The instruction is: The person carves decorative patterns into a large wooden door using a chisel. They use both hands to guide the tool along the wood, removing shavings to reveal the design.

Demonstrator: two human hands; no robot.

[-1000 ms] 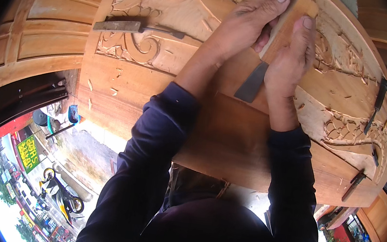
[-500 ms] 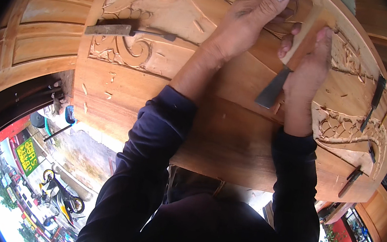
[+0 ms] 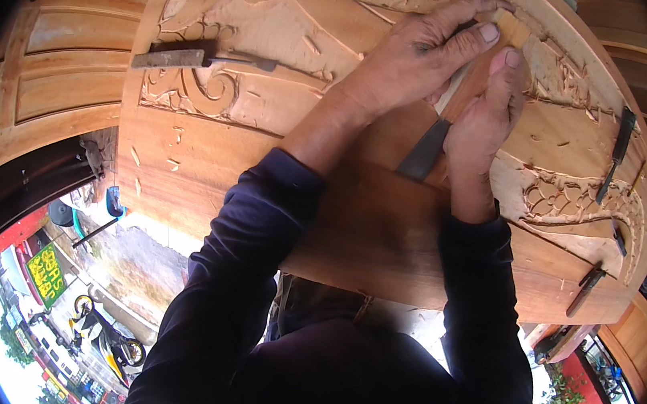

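Note:
A broad chisel (image 3: 424,150) with a flared dark blade and a pale wooden handle slants above a carved wooden panel (image 3: 263,170), its blade pointing toward me. My right hand (image 3: 485,121) is wrapped round the handle, thumb lying along it. Around the upper part of the same handle closes my left hand (image 3: 426,53), its thumb pressed on the wood and some fingers hidden behind. Scrolls and scale patterns are cut into the panel, and wood shavings are scattered over it. Whether the blade's edge touches the wood I cannot tell.
A second chisel (image 3: 171,60) rests on the panel's left part. Along the right side lie a dark chisel (image 3: 619,149) and another carving tool (image 3: 586,292). Panelled wooden doors (image 3: 75,50) stand at the left. Beyond the near edge, a motorcycle (image 3: 106,337) is parked outside.
My left hand has come right and down onto the chisel's handle, where before it was apart. My right hand and the chisel have shifted slightly left. The view has moved a little.

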